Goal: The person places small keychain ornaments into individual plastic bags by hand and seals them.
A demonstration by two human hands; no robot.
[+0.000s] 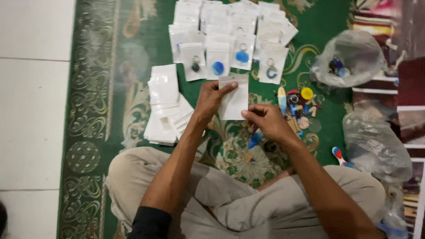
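A good share of the packing looks done — a spread of filled packets (230, 40) lies at the top of the green carpet (318, 26), several showing a keyring with a blue or dark charm inside. Plenty seems left, though: a stack of empty white pouches (164, 106) sits just left of your left forearm, and a heap of loose colourful charms (297, 108) lies just beyond your right hand, with more in a clear plastic bag (349, 59) further right. So you are, by my reading, somewhere in the middle of the job.

You hold one small white pouch (234, 104) up between both hands, above the carpet and just below the row of filled packets. Your left hand (211, 98) pinches its top edge, thumb and forefinger closed on the strip, the other fingers curled loosely behind. Your right hand (265, 120) meets the pouch at its lower right corner, fingers (249, 114) drawn together there — whether they also grip a charm I cannot tell, since the hand hides it. A blue piece (255, 138) shows just under that hand, on the carpet.
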